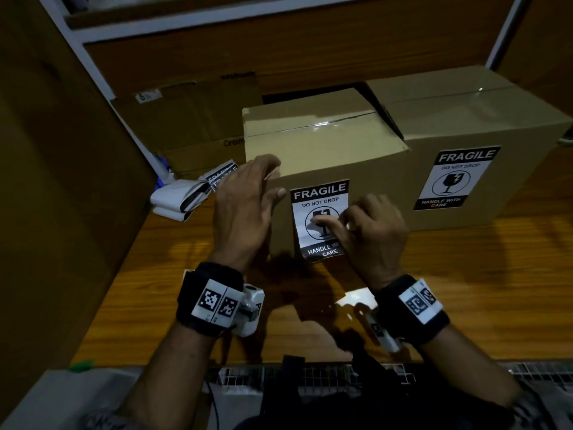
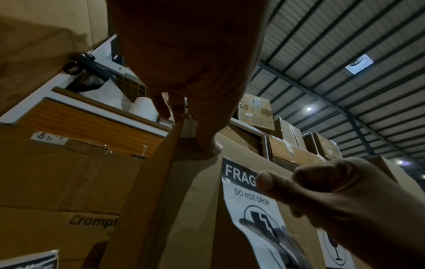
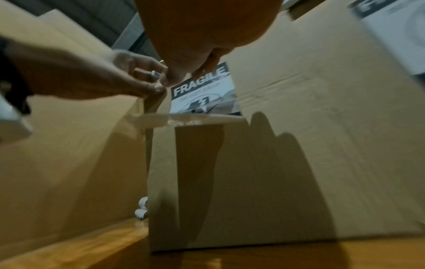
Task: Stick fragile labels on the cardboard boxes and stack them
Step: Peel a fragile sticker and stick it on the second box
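On the front face of the nearer cardboard box (image 1: 325,144), a fragile label (image 1: 319,218) is stuck at its upper part, while its lower edge curls away from the cardboard. The right hand (image 1: 369,231) rests over the middle of this label, with curled fingers pressing on the printed glass symbol; its grip closes on nothing. The left hand (image 1: 245,200) lies at the left corner of the same box, fingers nearly straight, thumb against the front face, steadying it. To the right of this box, touching it, a bigger box (image 1: 483,119) already carries its own label (image 1: 452,178). To the left of the nearer box, spare labels (image 1: 189,190) lie rolled on the wooden desk (image 1: 511,274).

The risk I see is a wrinkle or an air bubble: if the right hand presses the loose bottom without smoothing downward, the paper can fold. The box could also slide backward if the left hand lets go.
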The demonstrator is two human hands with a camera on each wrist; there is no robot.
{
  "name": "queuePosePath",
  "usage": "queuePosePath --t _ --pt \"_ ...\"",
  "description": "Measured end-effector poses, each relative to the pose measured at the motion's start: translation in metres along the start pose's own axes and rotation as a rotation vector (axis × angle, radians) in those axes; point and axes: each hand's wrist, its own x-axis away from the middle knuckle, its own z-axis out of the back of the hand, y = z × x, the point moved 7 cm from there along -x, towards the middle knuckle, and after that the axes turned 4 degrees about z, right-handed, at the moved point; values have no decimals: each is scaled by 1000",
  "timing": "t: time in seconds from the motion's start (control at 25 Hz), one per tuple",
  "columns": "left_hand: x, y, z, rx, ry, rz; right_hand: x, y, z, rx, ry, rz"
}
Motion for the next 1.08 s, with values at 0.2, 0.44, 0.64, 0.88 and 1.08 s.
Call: queuePosePath --t 0.2,0.44,0.64,0.88,1.08 --pt "-5 2 4 -112 -67 -68 -4 -15 -36 95 -187 -17" --pt "-9 2 10 -74 -78 -53 25 -11 -65 158 -437 -130" --pt "-15 1 9 -56 -102 -61 28 0 -81 294 -853 -179" --pt "-17 0 11 -44 -113 -89 43 45 -41 123 -773 -421" --pt "-19 -10 17 3 -125 -120 39 48 -43 74 -693 -383"
